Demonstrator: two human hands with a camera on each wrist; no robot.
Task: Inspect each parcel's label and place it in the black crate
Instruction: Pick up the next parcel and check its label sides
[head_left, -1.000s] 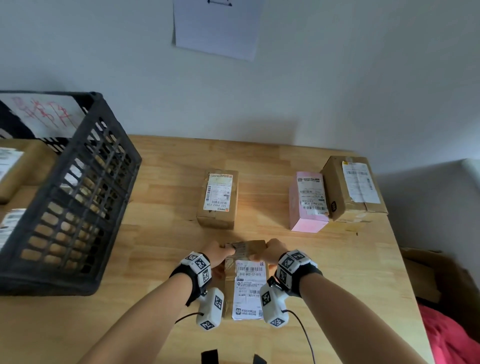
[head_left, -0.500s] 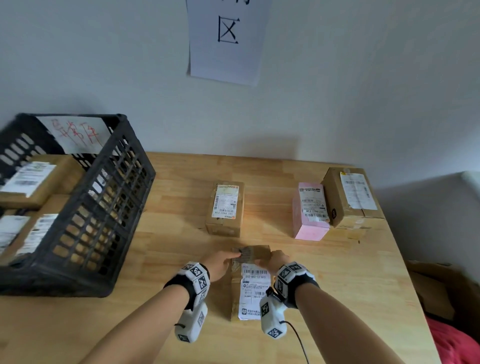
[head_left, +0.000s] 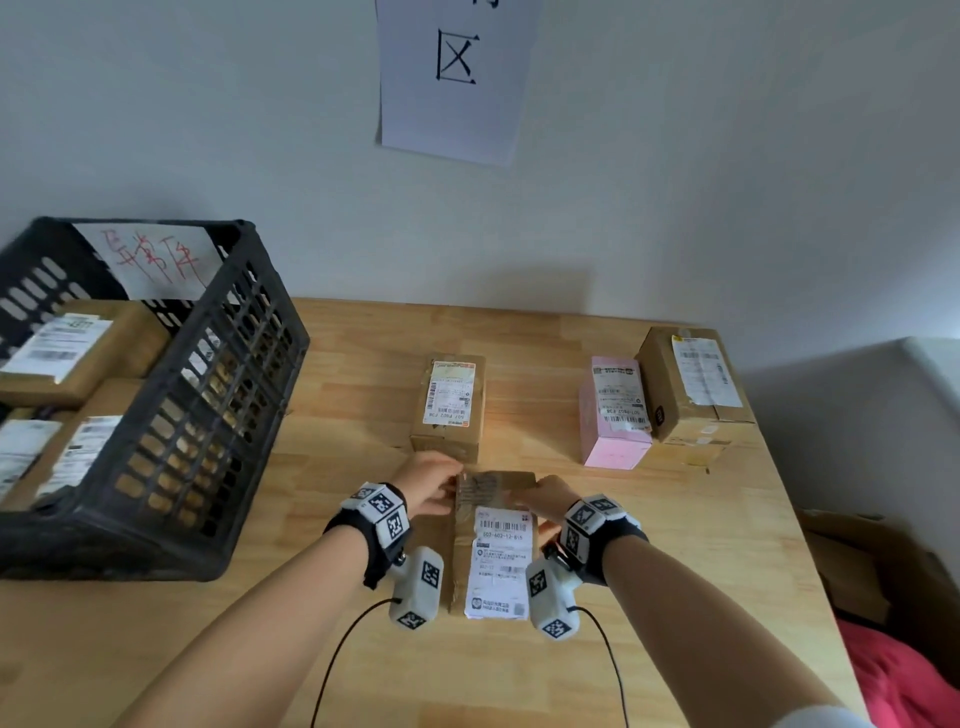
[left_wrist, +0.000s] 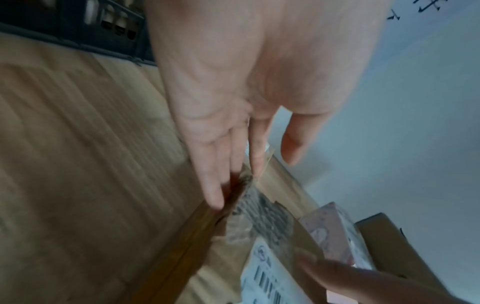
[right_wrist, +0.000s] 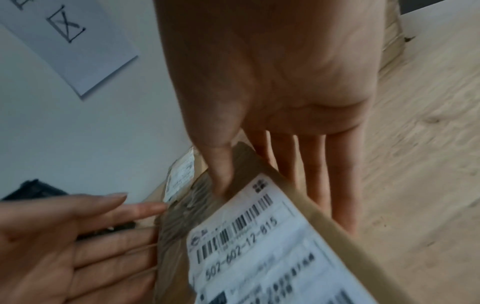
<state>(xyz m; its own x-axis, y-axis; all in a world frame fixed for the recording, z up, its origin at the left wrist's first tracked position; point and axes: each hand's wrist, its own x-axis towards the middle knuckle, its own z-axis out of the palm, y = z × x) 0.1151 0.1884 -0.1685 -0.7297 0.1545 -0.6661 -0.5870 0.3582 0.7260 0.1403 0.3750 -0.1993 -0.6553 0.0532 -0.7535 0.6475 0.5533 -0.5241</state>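
A long brown parcel (head_left: 462, 566) with a white barcode label (head_left: 501, 561) lies lengthwise between my wrists on the wooden table (head_left: 337, 670). My left hand (head_left: 447, 483) lays straight fingers (left_wrist: 213, 185) along the left side of its far end, with the thumb clear above. My right hand (head_left: 530, 496) holds the far right edge: the thumb (right_wrist: 221, 174) is on top and the fingers run down the side. I cannot tell whether the parcel (right_wrist: 337, 242) is off the table. The black crate (head_left: 218, 395) stands at the left with several labelled parcels (head_left: 78, 348) inside.
Beyond my hands lie a brown parcel (head_left: 449, 405) at mid-table, and a pink parcel (head_left: 615, 415) against a larger brown one (head_left: 696, 389) at the back right. A paper sign (head_left: 457, 78) hangs on the wall. An open carton (head_left: 883, 571) and red cloth (head_left: 904, 675) lie past the right edge.
My head has tipped up, so more of the crate and the wall sign shows. Both hands stay at the parcel's far end, and the parcel has hardly moved.
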